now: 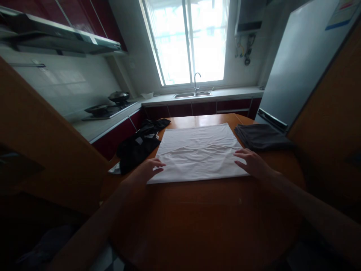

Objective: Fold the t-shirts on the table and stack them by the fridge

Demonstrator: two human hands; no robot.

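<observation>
A white cloth garment [197, 162], perhaps a shirt, lies spread in a near-rectangle on the wooden table [203, 218]. A wrinkled ridge or fold edge crosses its middle from side to side. At the garment's left edge is my left hand [150, 169], fingers apart and pointing inward over the fabric. My right hand [249, 162] is over the right edge, its thumb and fingers spread. Neither hand shows fabric gripped between the fingers. Whether the fingertips press on the cloth or hover just above it, I cannot tell.
Dark clothing [138, 146] with a tag lies in a heap at the table's left side. A folded dark grey cloth [262, 136] rests at the right. Beyond the table are a sink [184, 95], a stove with pans [119, 97] and a fridge [293, 64].
</observation>
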